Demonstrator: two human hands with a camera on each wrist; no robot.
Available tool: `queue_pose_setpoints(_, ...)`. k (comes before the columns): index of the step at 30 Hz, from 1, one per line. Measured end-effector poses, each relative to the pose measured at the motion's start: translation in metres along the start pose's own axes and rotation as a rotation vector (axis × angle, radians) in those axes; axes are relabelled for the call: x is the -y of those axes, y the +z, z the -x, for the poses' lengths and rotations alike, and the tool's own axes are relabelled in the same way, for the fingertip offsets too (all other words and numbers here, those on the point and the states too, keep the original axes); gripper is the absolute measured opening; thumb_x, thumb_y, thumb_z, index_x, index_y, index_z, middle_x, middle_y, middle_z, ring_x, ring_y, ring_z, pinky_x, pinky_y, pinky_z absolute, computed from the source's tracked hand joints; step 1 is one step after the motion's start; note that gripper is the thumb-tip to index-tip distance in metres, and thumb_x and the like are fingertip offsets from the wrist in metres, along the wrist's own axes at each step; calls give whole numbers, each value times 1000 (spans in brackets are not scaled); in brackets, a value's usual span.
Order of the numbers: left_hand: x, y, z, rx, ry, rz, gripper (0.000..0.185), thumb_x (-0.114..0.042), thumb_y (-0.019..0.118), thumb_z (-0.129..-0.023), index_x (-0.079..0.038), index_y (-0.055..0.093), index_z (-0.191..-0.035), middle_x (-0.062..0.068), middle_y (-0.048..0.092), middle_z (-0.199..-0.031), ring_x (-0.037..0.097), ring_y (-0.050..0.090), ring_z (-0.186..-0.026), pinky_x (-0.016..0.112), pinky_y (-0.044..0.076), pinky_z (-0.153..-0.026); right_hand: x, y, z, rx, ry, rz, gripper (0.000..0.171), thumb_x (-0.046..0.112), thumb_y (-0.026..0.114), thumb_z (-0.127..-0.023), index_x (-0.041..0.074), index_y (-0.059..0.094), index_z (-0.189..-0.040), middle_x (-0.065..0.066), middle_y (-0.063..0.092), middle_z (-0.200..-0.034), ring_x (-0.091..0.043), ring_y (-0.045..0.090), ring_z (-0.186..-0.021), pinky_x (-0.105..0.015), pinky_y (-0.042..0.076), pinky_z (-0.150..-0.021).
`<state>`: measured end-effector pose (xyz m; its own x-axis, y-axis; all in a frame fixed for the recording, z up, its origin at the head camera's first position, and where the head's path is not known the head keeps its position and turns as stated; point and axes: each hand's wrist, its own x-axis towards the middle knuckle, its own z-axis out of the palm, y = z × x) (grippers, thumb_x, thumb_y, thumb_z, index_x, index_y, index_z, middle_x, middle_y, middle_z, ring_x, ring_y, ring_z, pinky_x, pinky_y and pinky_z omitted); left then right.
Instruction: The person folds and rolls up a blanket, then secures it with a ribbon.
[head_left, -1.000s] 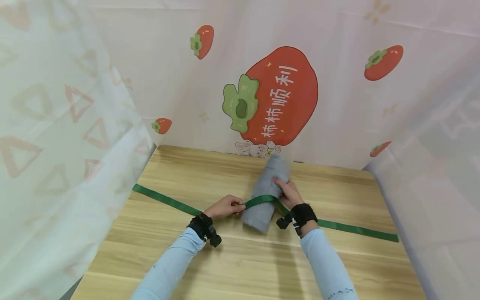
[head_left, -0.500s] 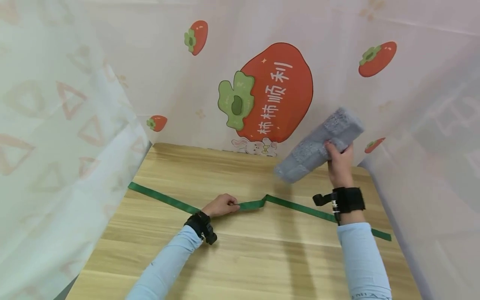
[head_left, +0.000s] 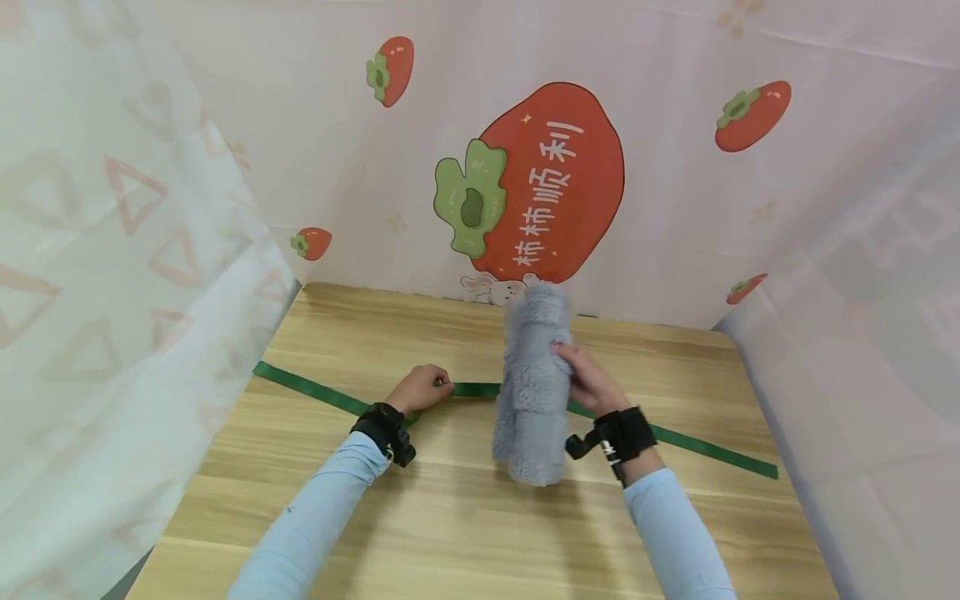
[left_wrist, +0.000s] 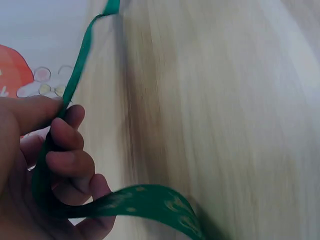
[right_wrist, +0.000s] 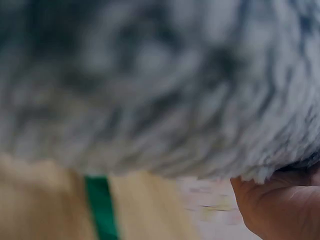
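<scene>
My left hand (head_left: 422,388) pinches the green ribbon (head_left: 697,445) at table (head_left: 465,533) centre; my right hand (head_left: 588,379) grips the rolled grey towel (head_left: 534,392) across it, at 3 o'clock; risk: loose roll unfurling, ribbon slipping askew.

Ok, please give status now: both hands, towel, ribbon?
Left hand pinches green ribbon on table. Right hand grips rolled grey towel over ribbon. Nothing in the way.
</scene>
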<state>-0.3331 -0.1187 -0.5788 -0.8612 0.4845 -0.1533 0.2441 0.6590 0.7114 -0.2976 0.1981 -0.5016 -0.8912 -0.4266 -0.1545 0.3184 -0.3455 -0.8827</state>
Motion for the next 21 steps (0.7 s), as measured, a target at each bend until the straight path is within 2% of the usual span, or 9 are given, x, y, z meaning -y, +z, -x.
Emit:
queue_pose_setpoints(2, 5, -2, 0, -15, -12, -34, 21, -17, 60, -99, -3, 72, -89, 1, 60, -71, 12, 46, -58, 27, 38, -59, -19, 4, -16, -6, 52, -26, 20, 17, 36, -106, 9, 46, -122, 1, 64, -107, -12, 66, -96, -28, 56, -82)
queue_pose_setpoints(5, 12, -2, -2, -24, -29, -58, 20, -17, 60, -99, -4, 73, -91, 2, 63, -73, 12, 46, -58, 27, 39, -60, -46, 6, -40, -31, 115, -41, 31, 19, 39, -105, 4, 41, -132, -2, 60, -115, -14, 63, -101, -29, 54, -86)
queue_pose_setpoints(8, 20, 0, -2, -26, -32, -62, 20, -17, 60, -99, -4, 73, -90, 1, 63, -74, 12, 47, -59, 27, 40, -61, -69, 1, -57, -89, 185, 24, 46, 23, 45, -105, 1, 35, -144, -7, 55, -124, -16, 61, -106, -31, 53, -90)
queue_pose_setpoints(10, 23, 1, -2, -27, -34, -53, 21, -17, 60, -99, -5, 73, -89, 1, 61, -72, 12, 48, -60, 26, 40, -61, -82, -4, -65, -147, 223, 123, 55, 27, 48, -104, -2, 31, -148, -12, 52, -130, -20, 60, -110, -34, 52, -93)
queue_pose_setpoints(14, 26, 2, -1, -22, -45, -35, 22, -17, 59, -100, -5, 72, -87, -1, 58, -69, 11, 47, -59, 25, 40, -61, -95, -12, -73, -249, 269, 387, 70, 39, 52, -102, -5, 27, -150, -23, 47, -142, -32, 57, -123, -43, 48, -104)
queue_pose_setpoints(18, 24, 3, -1, -25, -42, -21, 22, -16, 59, -100, -4, 72, -88, 0, 59, -69, 11, 46, -58, 26, 39, -60, -91, -14, -70, -291, 252, 650, 81, 49, 53, -100, -6, 26, -152, -28, 41, -150, -40, 47, -136, -50, 41, -111)
queue_pose_setpoints(21, 26, 3, 1, -21, -38, -17, 22, -17, 58, -100, -4, 73, -91, 2, 63, -73, 11, 47, -59, 25, 40, -61, -84, -14, -65, -299, 246, 836, 83, 56, 52, -98, -6, 31, -150, -28, 44, -148, -40, 48, -134, -50, 42, -109)
